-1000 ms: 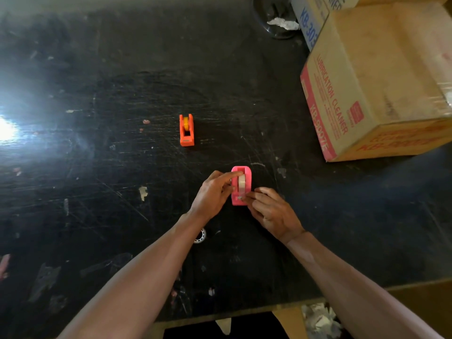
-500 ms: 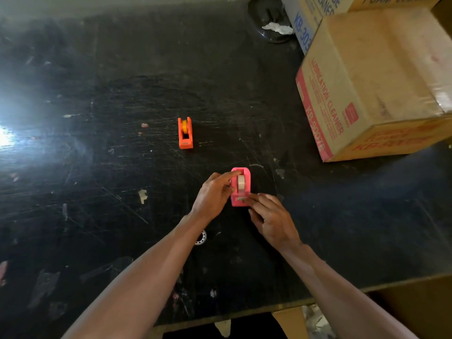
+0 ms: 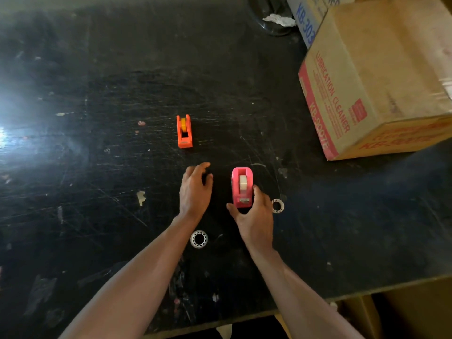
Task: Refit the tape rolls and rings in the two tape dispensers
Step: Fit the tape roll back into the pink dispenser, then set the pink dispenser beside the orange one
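A pink tape dispenser (image 3: pixel 241 182) with a white tape roll (image 3: pixel 242 182) in it stands on the black table (image 3: pixel 97 216). My right hand (image 3: pixel 254 214) grips its near end from below. My left hand (image 3: pixel 195 192) hovers to the left of it, fingers apart, holding nothing. An orange tape dispenser (image 3: pixel 184 132) with a yellow roll in it stands farther back. One white ring (image 3: pixel 199 239) lies between my forearms. A second white ring (image 3: pixel 277 206) lies just right of my right hand.
A large cardboard box (image 3: pixel 371 79) fills the back right of the table, with another box (image 3: pixel 307 18) behind it. A dark round object with crumpled paper (image 3: pixel 277 19) sits at the back. The table's front edge (image 3: pixel 367 292) runs near my right forearm.
My left hand has let go of the pink dispenser and moved left. My right hand now holds the dispenser's near end, and the second white ring has come into view beside it.
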`<state>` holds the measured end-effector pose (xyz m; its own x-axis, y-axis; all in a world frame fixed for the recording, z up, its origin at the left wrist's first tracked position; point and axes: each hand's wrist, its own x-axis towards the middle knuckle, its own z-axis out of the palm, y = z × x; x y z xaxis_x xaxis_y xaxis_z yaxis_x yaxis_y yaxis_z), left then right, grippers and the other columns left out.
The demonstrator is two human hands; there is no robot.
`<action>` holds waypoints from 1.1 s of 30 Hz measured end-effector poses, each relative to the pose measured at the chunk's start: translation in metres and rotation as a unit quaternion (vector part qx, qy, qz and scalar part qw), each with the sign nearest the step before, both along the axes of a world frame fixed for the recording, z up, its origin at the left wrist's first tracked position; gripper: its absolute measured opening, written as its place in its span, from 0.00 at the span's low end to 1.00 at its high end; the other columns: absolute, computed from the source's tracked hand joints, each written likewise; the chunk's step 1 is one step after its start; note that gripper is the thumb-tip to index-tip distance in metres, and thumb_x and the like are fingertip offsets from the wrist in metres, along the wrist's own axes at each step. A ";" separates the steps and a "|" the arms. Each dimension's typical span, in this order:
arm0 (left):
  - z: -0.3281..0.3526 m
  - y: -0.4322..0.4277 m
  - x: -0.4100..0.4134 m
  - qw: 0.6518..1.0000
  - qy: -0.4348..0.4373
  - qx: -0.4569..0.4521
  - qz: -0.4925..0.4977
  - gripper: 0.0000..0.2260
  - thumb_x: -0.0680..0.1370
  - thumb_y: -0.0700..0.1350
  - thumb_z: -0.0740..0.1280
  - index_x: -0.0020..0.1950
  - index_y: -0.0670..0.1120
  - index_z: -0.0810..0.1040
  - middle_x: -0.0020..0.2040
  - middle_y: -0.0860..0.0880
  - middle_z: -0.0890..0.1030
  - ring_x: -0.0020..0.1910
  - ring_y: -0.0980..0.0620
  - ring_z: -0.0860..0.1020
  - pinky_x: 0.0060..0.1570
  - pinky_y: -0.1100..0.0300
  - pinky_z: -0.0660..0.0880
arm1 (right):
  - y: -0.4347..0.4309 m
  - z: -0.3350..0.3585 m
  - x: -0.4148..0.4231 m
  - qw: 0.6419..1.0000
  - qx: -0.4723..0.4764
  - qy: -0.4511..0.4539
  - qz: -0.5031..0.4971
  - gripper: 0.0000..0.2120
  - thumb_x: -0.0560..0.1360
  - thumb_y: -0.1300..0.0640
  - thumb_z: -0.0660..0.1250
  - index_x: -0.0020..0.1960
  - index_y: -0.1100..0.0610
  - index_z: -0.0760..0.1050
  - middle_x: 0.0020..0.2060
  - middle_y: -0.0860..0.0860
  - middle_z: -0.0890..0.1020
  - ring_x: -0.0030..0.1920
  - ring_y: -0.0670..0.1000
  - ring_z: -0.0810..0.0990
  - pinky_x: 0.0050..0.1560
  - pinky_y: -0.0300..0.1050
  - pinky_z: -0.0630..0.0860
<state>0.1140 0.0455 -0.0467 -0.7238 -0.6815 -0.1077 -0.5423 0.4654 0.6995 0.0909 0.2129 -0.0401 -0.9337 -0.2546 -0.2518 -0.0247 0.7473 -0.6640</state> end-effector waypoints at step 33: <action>-0.041 -0.016 -0.009 0.969 -0.154 -0.176 -0.080 0.32 0.84 0.59 0.57 0.84 0.43 0.57 0.84 0.45 0.56 0.84 0.48 0.51 0.81 0.52 0.49 | -0.141 -0.028 -0.191 0.990 -0.025 0.137 -0.033 0.33 0.68 0.45 0.80 0.67 0.59 0.76 0.60 0.56 0.81 0.59 0.54 0.79 0.54 0.45 0.79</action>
<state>0.1054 0.0298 -0.0882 -0.7934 -0.5975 -0.1163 -0.6017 0.7410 0.2982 -0.1002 0.0716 -0.0681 -0.9803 -0.1957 0.0249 -0.1609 0.7202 -0.6749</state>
